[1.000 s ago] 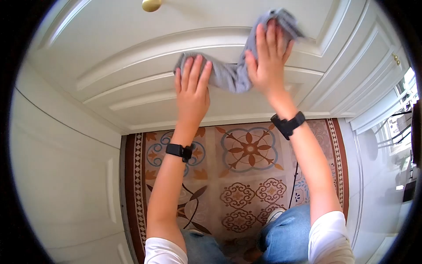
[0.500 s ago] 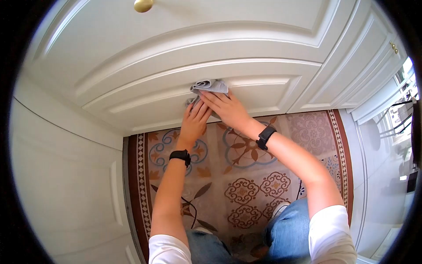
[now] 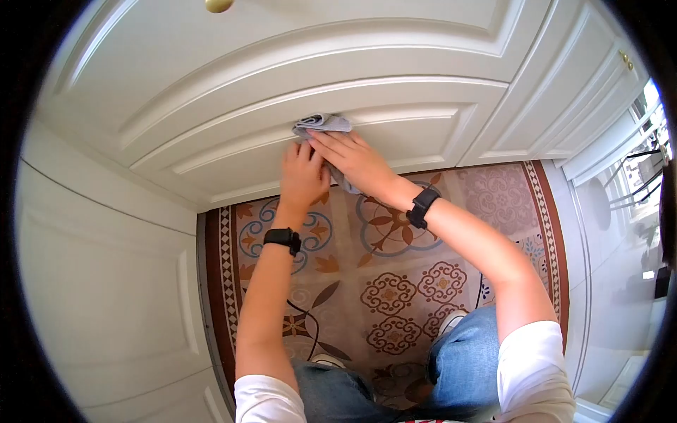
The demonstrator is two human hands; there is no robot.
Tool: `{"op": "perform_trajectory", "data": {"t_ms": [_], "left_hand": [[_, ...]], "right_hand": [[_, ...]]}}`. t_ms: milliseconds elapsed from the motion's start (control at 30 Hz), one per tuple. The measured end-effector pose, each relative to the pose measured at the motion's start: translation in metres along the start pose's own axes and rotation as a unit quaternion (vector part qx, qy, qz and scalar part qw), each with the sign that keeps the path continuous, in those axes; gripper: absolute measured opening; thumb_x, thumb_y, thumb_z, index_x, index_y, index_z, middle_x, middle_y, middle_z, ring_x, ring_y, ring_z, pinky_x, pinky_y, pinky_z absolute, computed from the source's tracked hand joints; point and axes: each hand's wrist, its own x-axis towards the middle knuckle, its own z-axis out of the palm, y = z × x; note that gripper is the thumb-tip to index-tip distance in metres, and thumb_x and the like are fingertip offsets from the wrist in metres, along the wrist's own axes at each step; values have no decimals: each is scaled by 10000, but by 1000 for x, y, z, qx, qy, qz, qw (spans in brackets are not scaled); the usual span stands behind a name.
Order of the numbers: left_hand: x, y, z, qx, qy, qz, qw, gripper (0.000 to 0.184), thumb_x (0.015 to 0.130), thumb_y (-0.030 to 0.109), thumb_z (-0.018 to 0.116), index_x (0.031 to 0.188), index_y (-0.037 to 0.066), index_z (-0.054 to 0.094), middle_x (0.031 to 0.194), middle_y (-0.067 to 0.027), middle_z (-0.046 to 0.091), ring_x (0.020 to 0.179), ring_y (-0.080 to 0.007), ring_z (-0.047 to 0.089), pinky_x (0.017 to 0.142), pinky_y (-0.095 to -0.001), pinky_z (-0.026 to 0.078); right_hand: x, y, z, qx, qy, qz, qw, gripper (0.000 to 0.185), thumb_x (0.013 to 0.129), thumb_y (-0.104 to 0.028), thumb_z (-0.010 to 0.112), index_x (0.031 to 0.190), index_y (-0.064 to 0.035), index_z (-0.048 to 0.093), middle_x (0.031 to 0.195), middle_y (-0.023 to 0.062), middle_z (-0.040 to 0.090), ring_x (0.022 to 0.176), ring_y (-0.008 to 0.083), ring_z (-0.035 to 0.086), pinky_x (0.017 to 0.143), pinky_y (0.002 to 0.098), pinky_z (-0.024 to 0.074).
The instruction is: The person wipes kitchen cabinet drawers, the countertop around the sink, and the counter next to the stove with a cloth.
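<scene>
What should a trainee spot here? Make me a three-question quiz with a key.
1. What does the right hand touch by the white panel: (a) a sponge, (b) a gray cloth or (c) a brush?
2. True or false: the left hand is far from the right hand.
3. Fill in: the round knob at the top edge is ____ in color.

Key: 1. b. 2. False, they are close together. 3. gold.

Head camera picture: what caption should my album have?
Both hands press a gray cloth against a white panel above a patterned floor.
</scene>
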Motion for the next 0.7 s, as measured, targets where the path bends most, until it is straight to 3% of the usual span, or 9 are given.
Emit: {"op": "perform_trajectory", "data": {"t_ms": [100, 200, 233, 333, 433, 533, 567, 700], "left_hand": [[-3, -13, -6, -14, 2, -107, 994, 265, 670, 98, 543, 917, 0, 550, 868, -141, 558, 803, -337, 508, 688, -447, 433], [-1, -12, -17, 10, -26, -147, 989, 233, 709, 119, 512, 907, 5, 551, 844, -169, 571, 788, -358, 534, 688, -457, 448], [2, -5, -23, -2, -83, -210, 974, 240, 763, 144, 495, 931, -18, 552, 872, -192, 593, 815, -389, 554, 712, -456, 455], [4, 2, -22, -109, -83, -351, 926, 261, 807, 178, 496, 930, -45, 552, 931, -210, 598, 849, -425, 550, 739, -443, 456], [6, -10, -20, -163, -137, -379, 901, 321, 812, 196, 517, 994, -67, 549, 968, -230, 607, 881, -420, 569, 761, -419, 455], [14, -22, -31, -221, -219, -369, 876, 364, 783, 192, 544, 1039, -67, 555, 975, -226, 622, 889, -360, 599, 764, -387, 457], [17, -25, -35, -228, -243, -375, 865, 388, 752, 172, 553, 1048, -78, 565, 971, -209, 634, 880, -295, 604, 767, -367, 453], [18, -43, -36, -247, -337, -390, 820, 316, 740, 158, 541, 960, -62, 598, 901, -147, 635, 815, -224, 575, 731, -326, 439]], "right_hand": [[2, 1, 2, 9, 1, -11, 1000, 477, 828, -91, 443, 1303, -62, 410, 1396, 73, 370, 1241, 235, 390, 1022, 405, 311], [2, 1, 7, 2, 8, -40, 999, 469, 826, -92, 455, 1293, -66, 425, 1399, 62, 368, 1252, 221, 383, 1046, 391, 297], [3, 1, 11, 6, 10, -45, 999, 457, 827, -90, 456, 1284, -65, 435, 1394, 60, 376, 1252, 214, 385, 1051, 386, 295], [4, -1, 20, 20, 16, -59, 998, 421, 831, -85, 460, 1251, -63, 467, 1370, 54, 407, 1247, 197, 392, 1061, 374, 292], [7, -1, 27, 34, 43, -61, 997, 373, 831, -86, 461, 1201, -60, 504, 1315, 51, 461, 1219, 192, 421, 1053, 371, 301], [7, 0, 32, 63, 65, -68, 994, 329, 828, -90, 460, 1147, -61, 536, 1247, 50, 517, 1167, 202, 469, 1023, 368, 324], [5, 0, 33, 83, 59, -64, 993, 322, 829, -88, 459, 1140, -63, 539, 1241, 50, 520, 1153, 203, 480, 1005, 362, 338], [7, -4, 35, 112, 31, -43, 992, 260, 825, -85, 468, 1067, -69, 562, 1176, 44, 552, 1084, 218, 521, 924, 352, 384]]}}
